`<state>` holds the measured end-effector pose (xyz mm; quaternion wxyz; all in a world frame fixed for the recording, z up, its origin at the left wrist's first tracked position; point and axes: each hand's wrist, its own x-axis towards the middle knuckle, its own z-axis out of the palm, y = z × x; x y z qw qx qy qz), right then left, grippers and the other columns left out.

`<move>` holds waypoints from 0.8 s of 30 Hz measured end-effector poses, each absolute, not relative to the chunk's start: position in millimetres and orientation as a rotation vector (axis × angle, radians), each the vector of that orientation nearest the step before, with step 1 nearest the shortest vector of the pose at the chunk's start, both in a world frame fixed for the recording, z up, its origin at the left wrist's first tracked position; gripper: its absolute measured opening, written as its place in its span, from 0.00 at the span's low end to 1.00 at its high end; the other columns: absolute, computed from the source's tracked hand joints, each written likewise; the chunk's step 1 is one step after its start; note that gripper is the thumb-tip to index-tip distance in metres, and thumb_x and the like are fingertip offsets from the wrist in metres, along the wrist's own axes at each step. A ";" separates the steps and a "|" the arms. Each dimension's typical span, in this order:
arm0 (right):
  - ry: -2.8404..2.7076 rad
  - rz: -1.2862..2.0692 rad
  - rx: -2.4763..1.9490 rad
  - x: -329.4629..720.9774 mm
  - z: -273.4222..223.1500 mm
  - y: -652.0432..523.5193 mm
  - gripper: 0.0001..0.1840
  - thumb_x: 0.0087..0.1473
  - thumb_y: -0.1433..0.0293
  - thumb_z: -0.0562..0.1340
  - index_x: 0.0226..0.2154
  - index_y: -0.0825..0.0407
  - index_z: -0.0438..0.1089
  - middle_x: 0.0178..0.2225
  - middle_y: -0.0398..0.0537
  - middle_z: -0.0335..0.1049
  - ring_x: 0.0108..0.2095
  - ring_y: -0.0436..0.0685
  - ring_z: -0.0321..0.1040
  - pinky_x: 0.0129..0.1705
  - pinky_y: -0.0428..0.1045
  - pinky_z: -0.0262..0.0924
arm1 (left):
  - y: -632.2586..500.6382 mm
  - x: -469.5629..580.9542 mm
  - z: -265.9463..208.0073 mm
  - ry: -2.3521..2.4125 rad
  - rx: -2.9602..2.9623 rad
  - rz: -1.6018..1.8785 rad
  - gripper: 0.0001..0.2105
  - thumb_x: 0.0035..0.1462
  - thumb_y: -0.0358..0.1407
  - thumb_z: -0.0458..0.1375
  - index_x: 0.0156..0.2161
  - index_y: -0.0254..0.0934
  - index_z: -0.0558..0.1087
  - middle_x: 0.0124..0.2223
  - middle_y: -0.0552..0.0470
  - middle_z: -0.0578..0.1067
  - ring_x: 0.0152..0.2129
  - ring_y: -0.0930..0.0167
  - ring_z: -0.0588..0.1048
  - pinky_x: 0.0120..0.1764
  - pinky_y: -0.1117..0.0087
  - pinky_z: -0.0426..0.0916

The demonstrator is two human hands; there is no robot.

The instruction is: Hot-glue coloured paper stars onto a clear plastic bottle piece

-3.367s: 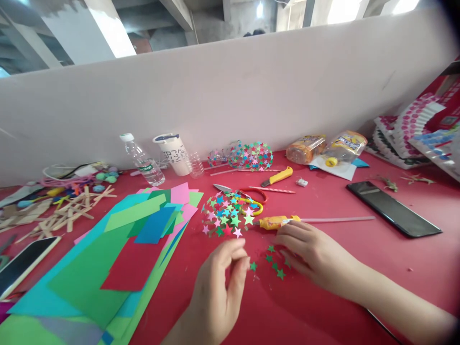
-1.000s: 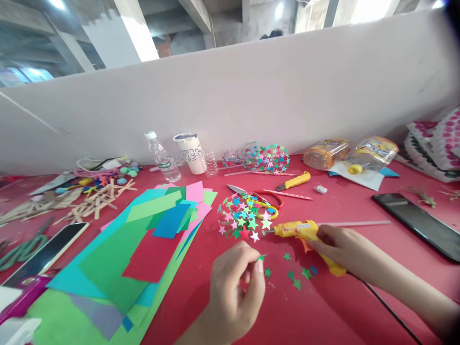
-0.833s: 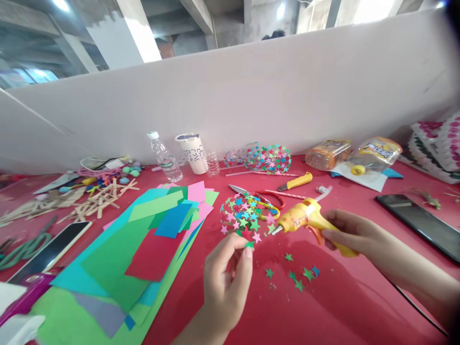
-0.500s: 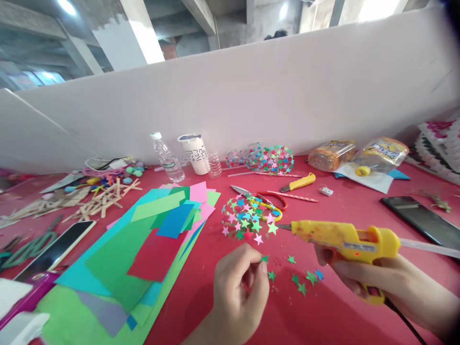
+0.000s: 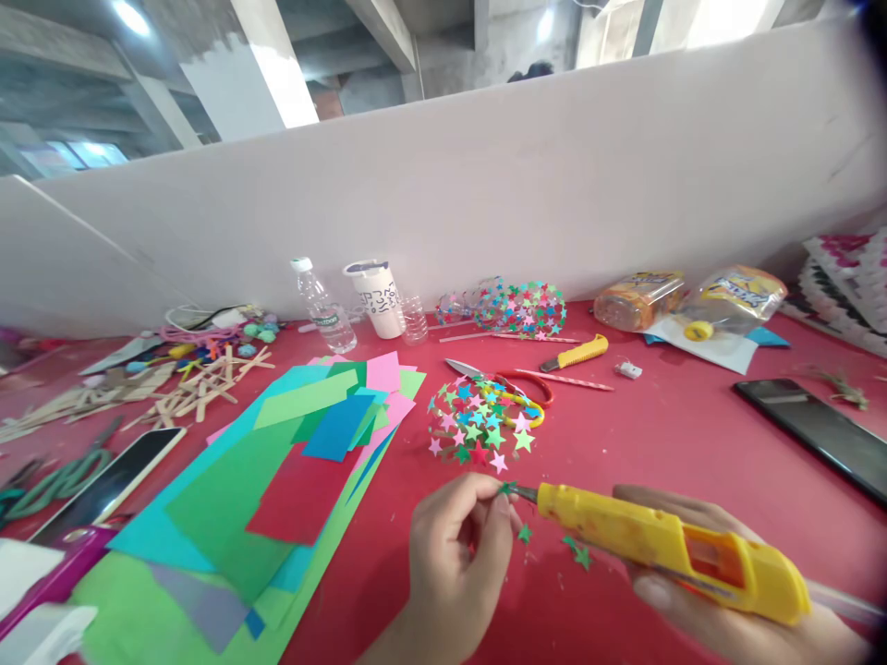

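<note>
Between thumb and forefinger, my left hand (image 5: 461, 554) pinches a small green paper star (image 5: 508, 488). My right hand (image 5: 721, 591) is wrapped round a yellow hot glue gun (image 5: 644, 536), its metal nozzle touching or very near that star. A glue stick sticks out of the gun's back. Beneath the nozzle, a few loose green stars (image 5: 580, 554) lie on the red table. Just beyond my left hand rests a clear domed piece covered with coloured stars (image 5: 478, 420). Scissors (image 5: 530, 388) with red and yellow handles lie partly behind it.
Coloured paper sheets (image 5: 228, 517) spread out on the left. Behind stand a water bottle (image 5: 322, 309), a white cup (image 5: 378, 300) and a star-covered bottle (image 5: 527, 308). A yellow utility knife (image 5: 575, 353) lies right of centre, a black phone (image 5: 818, 439) farther right.
My right hand has brought the glue gun left and tilted it, so its nozzle now meets the green star. Some loose stars are now hidden behind the gun. My left hand has barely moved.
</note>
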<state>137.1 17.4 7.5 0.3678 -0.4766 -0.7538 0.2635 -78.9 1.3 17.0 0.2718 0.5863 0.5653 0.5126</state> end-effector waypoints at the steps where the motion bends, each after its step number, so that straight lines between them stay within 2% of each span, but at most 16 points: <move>1: -1.945 0.705 -1.204 135.3 12.9 18.9 0.19 0.51 0.49 0.59 0.28 0.45 0.75 0.29 0.50 0.78 0.24 0.61 0.76 0.24 0.47 0.72 | 1.3 -78.6 17.1 1.522 1.571 1.383 0.11 0.60 0.36 0.52 0.27 0.37 0.70 0.23 0.51 0.76 0.21 0.73 0.73 0.26 0.75 0.64; 4: -1.894 0.785 -1.228 132.3 20.1 19.1 0.19 0.48 0.48 0.60 0.23 0.44 0.73 0.28 0.50 0.78 0.26 0.62 0.76 0.25 0.48 0.72 | 1.4 -78.2 17.6 1.511 1.561 1.378 0.12 0.60 0.36 0.52 0.26 0.37 0.70 0.23 0.51 0.76 0.21 0.73 0.73 0.25 0.75 0.65; 8: -1.809 0.769 -1.345 135.7 10.2 13.7 0.23 0.45 0.43 0.60 0.33 0.42 0.76 0.33 0.51 0.78 0.30 0.65 0.77 0.28 0.52 0.74 | 1.0 -77.2 19.4 1.500 1.517 1.404 0.12 0.59 0.37 0.53 0.25 0.37 0.71 0.22 0.51 0.76 0.21 0.72 0.73 0.26 0.76 0.65; 12: -1.801 0.715 -1.345 142.5 0.0 12.6 0.24 0.43 0.48 0.65 0.40 0.43 0.75 0.36 0.51 0.79 0.34 0.65 0.78 0.32 0.51 0.75 | 0.8 -76.5 21.5 1.486 1.477 1.404 0.12 0.59 0.37 0.53 0.25 0.37 0.71 0.22 0.52 0.75 0.21 0.73 0.73 0.26 0.76 0.65; 20: -1.714 0.843 -1.353 143.3 -5.7 11.5 0.23 0.45 0.49 0.65 0.40 0.45 0.74 0.40 0.51 0.78 0.38 0.64 0.77 0.37 0.51 0.74 | 1.7 -76.7 21.4 1.456 1.469 1.417 0.11 0.59 0.36 0.53 0.26 0.37 0.71 0.17 0.55 0.70 0.21 0.72 0.72 0.26 0.75 0.66; 24: -1.671 0.866 -1.356 142.6 -6.9 11.0 0.23 0.43 0.50 0.67 0.39 0.46 0.74 0.39 0.51 0.79 0.37 0.63 0.77 0.37 0.51 0.73 | 1.3 -76.5 20.8 1.450 1.449 1.422 0.11 0.59 0.36 0.53 0.26 0.37 0.72 0.20 0.53 0.73 0.21 0.72 0.73 0.27 0.75 0.66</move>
